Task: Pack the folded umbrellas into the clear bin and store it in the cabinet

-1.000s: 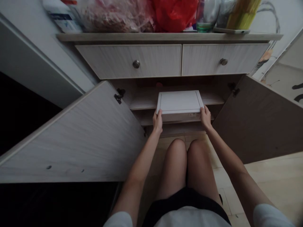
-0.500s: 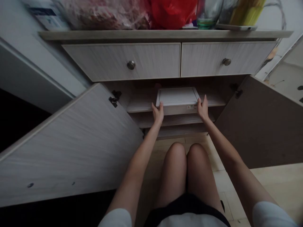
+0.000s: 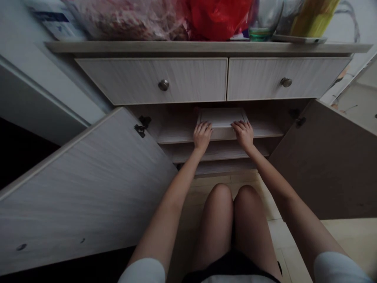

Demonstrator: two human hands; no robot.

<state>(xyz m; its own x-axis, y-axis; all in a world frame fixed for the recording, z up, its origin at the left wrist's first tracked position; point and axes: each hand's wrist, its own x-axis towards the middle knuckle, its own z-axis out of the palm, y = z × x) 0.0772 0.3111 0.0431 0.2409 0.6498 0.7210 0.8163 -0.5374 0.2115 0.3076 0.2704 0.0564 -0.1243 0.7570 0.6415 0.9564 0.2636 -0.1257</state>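
Observation:
A flat white box [image 3: 222,117] lies on the upper shelf inside the open cabinet, its lower front face partly behind my hands. My left hand [image 3: 202,135] rests against its front left corner, fingers laid over the top edge. At the front right corner, my right hand [image 3: 244,133] does likewise, palm against the front face and fingers stretched onto the lid. Neither hand is wrapped round the box. Both thumbs are hard to make out.
The left cabinet door [image 3: 88,188] and right door [image 3: 330,165] stand swung outward on either side. Two closed drawers with round knobs [image 3: 163,85] sit above. On the countertop [image 3: 176,47] are a red plastic bag [image 3: 218,17], a clear bag [image 3: 132,19] and a glass [image 3: 263,23].
My hands have shifted from the box's two sides onto its front edge, closer together. The box sits slightly deeper in the shelf.

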